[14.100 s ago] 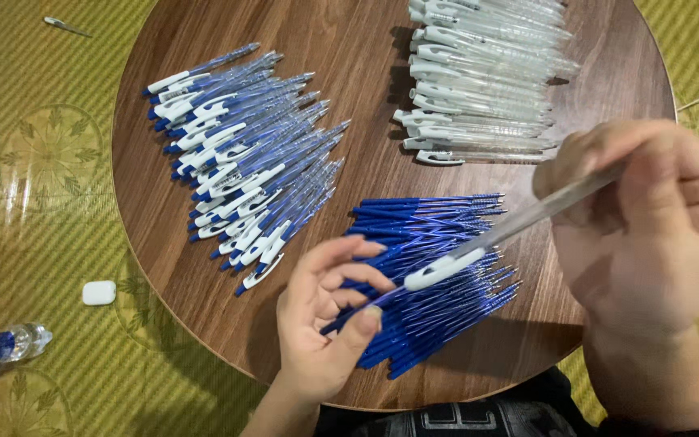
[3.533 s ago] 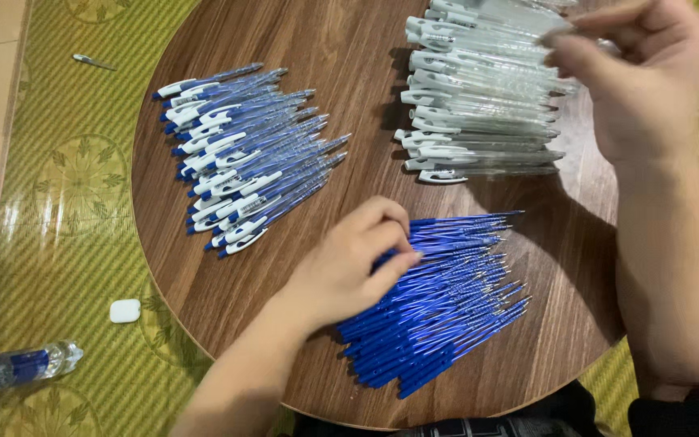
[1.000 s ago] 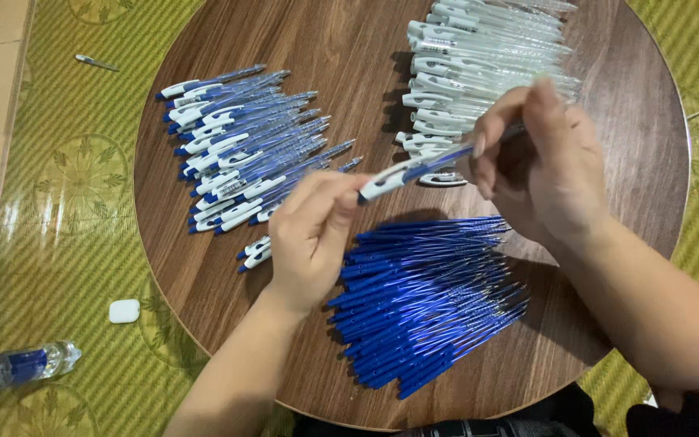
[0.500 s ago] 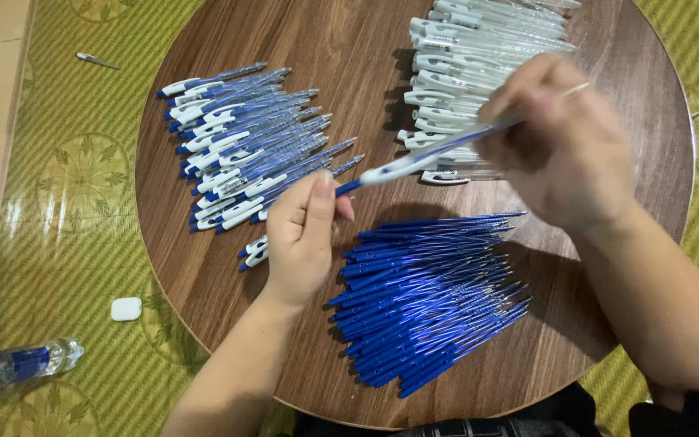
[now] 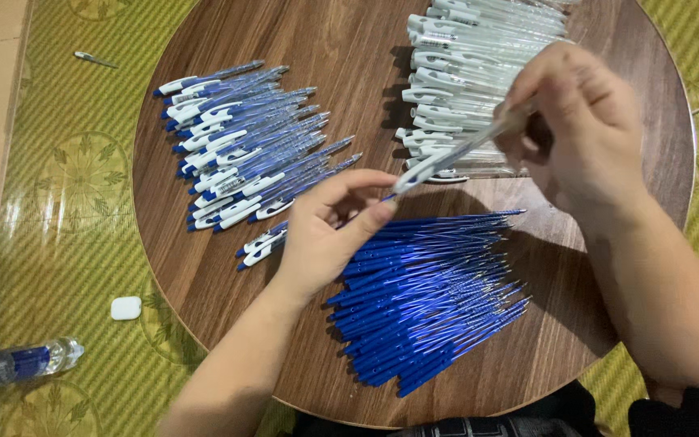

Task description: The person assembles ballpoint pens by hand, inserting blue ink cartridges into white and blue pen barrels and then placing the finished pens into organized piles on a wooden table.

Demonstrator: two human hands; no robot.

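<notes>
Since half second ago: left hand (image 5: 325, 231) shifted toward 3 o'clock, pinching blue refill (image 5: 387, 197); right hand (image 5: 584, 129) pinching clear pen barrel (image 5: 459, 151). Keep refill coaxial with barrel.

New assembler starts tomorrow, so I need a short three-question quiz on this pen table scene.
1. True or false: the right hand holds a clear pen barrel.
2. Which pile lies nearest the person: A) blue refills, B) assembled pens, C) clear barrels?
3. What small white thing lies on the mat left of the round table?

Key: 1 true; 2 A; 3 a small white case, beside a water bottle.
</notes>
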